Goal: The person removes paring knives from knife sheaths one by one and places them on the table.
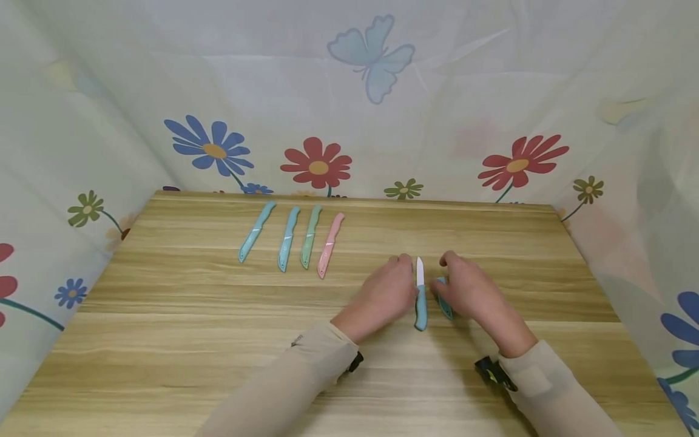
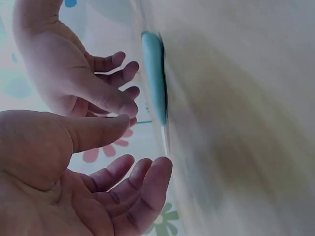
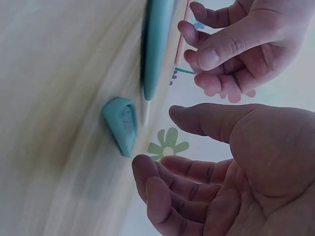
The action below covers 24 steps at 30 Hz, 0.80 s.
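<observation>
Head view: see unsheathed blue knife (image 1: 420, 297) on table (image 1: 191, 340) between left hand (image 1: 384, 290) and right hand (image 1: 471, 288), both loose, empty. Note sheath (image 3: 123, 123) near right hand, cannot tell if touching. Log four sheathed knives (image 1: 310, 239) leftward.

On the counter (image 1: 164, 364), a knife (image 1: 421, 306) lies just right of my left hand (image 1: 382, 291); a sheath (image 1: 446, 308) lies just left of my right hand (image 1: 474, 290); four sheathed knives (image 1: 289, 238) lie leftward of and beyond my left hand.

The blue-handled knife (image 1: 421, 308) lies unsheathed, white blade (image 1: 420, 272) pointing away, just left of the blue sheath (image 3: 116, 122).
</observation>
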{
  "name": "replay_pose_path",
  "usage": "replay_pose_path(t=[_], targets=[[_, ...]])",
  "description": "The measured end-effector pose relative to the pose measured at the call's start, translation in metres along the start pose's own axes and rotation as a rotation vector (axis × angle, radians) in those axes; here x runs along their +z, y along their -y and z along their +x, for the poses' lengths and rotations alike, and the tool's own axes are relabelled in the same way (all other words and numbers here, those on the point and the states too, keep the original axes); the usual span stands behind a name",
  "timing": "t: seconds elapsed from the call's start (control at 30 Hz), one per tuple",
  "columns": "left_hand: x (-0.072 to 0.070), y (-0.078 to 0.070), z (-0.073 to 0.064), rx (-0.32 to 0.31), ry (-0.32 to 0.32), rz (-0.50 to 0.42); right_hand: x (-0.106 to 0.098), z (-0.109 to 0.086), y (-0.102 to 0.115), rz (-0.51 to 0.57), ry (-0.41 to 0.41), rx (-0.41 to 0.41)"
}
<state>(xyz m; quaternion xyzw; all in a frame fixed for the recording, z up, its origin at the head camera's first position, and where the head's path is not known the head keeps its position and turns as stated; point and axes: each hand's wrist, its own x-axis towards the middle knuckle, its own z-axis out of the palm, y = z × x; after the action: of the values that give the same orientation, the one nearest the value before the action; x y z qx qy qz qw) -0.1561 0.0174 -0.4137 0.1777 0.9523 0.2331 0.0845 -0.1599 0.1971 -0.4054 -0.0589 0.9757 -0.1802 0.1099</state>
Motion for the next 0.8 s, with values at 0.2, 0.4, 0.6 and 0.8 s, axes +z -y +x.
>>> replay_pose_path(t=[0.2, 0.4, 0.6, 0.8], targets=[[-0.012, 0.013, -0.004, 0.014, -0.06, 0.105, -0.003, 0.0, 0.006, -0.019, -0.033, -0.035], [-0.023, 0.03, -0.006, 0.0, -0.125, 0.242, -0.003, 0.003, 0.015, -0.037, -0.089, -0.086], [-0.037, 0.045, -0.007, 0.019, -0.174, 0.375, 0.001, 0.006, 0.027, -0.078, -0.145, -0.169], [-0.049, 0.064, -0.003, 0.018, -0.182, 0.445, 0.005, 0.01, 0.041, -0.169, -0.175, -0.25]])
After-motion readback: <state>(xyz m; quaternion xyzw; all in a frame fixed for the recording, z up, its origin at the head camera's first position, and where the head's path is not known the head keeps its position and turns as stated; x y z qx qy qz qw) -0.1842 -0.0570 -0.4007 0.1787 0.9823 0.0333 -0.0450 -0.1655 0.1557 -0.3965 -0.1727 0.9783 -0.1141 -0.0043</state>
